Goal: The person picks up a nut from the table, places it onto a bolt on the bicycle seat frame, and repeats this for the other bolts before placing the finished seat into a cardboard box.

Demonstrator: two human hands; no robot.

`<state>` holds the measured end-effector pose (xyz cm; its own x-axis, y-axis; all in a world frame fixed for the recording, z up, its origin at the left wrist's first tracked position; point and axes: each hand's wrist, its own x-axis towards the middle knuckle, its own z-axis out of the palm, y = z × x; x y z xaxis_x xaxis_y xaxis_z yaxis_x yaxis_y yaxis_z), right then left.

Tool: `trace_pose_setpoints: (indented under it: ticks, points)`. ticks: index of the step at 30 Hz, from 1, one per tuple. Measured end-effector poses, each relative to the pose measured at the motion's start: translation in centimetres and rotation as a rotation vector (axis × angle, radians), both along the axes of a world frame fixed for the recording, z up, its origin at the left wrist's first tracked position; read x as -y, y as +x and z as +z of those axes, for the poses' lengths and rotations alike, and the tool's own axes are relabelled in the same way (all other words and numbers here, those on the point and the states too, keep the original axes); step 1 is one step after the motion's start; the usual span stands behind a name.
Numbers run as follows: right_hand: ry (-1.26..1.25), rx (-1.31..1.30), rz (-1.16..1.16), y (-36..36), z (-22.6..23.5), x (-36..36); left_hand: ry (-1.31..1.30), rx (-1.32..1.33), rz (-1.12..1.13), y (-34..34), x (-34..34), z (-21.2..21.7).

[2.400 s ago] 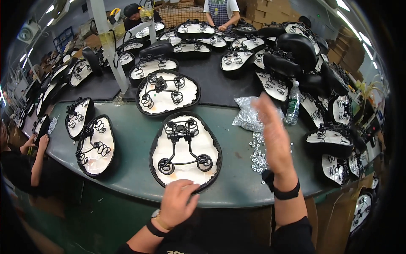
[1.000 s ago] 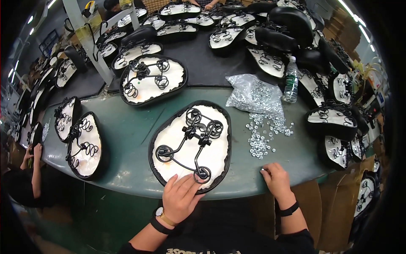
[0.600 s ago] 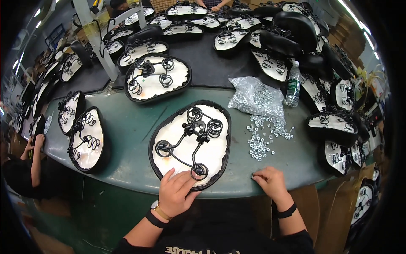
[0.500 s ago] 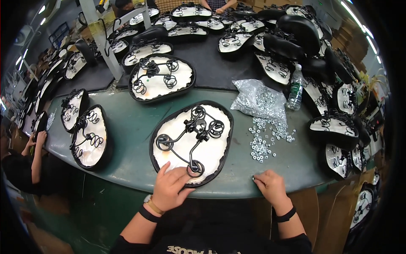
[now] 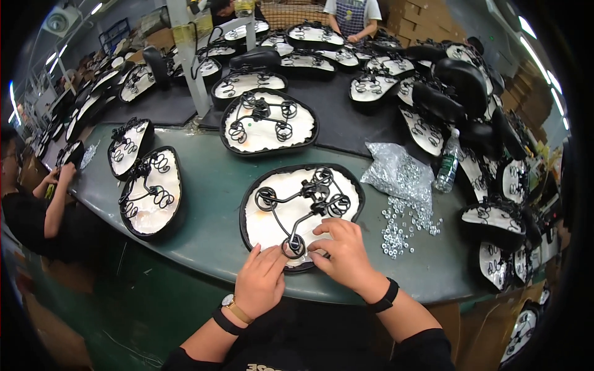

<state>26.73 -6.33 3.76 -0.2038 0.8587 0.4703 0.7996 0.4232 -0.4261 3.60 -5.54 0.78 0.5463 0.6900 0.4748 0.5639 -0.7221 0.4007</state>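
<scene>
An upturned bicycle saddle (image 5: pixel 263 229) with a white underside, black rim and black wire springs lies in front of me on the green table. My left hand (image 5: pixel 261 281) grips its near rim, fingertips beside the nearest coil spring (image 5: pixel 293 247). Something shiny shows inside that coil. On the coil's other side is my right hand (image 5: pixel 342 252), fingers bent and their tips close together. Whatever those fingertips hold is too small to make out. Loose metal nuts (image 5: pixel 396 238) lie to the right of the saddle, spilling from a clear plastic bag (image 5: pixel 396 170).
More upturned saddles stand at left (image 5: pixel 151 191), behind (image 5: pixel 269 133) and piled at right (image 5: pixel 492 219). A plastic bottle (image 5: pixel 448 164) stands beside the bag. A metal post (image 5: pixel 190 74) rises at the back. One person (image 5: pixel 37 210) works at left, another (image 5: pixel 352 18) at the far side.
My right hand has moved left from the table edge to the near coil. The saddle has turned somewhat under my left hand. The whole view has shifted.
</scene>
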Motion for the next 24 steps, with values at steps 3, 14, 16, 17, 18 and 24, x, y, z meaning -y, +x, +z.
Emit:
trace_pose_setpoints:
  ticks: [3, 14, 16, 17, 18, 24]
  points:
    - [-0.071, 0.005, 0.035, -0.8, -1.4, -1.5, -0.022, 0.025, 0.001, -0.2, -0.2, 0.0]
    - [-0.081, 0.112, -0.092, -2.7, -2.9, -2.1, 0.057, 0.056, -0.054, 0.3, -1.4, -1.9]
    - [-0.066, 0.048, -0.1, -3.1, -2.7, -2.0, 0.084, 0.028, 0.016, 0.4, -1.1, -2.0]
    - [-0.076, 0.029, -0.102, -3.0, -2.8, -1.9, 0.107, 0.04, 0.029, 0.6, -1.1, -2.2]
    - [-0.086, 0.008, -0.101, -2.9, -2.8, -1.7, 0.115, 0.042, 0.012, 0.8, -1.1, -2.3]
    - [-0.087, -0.057, -0.048, -1.6, -3.4, -1.2, 0.14, 0.047, 0.031, 0.7, -1.2, -2.6]
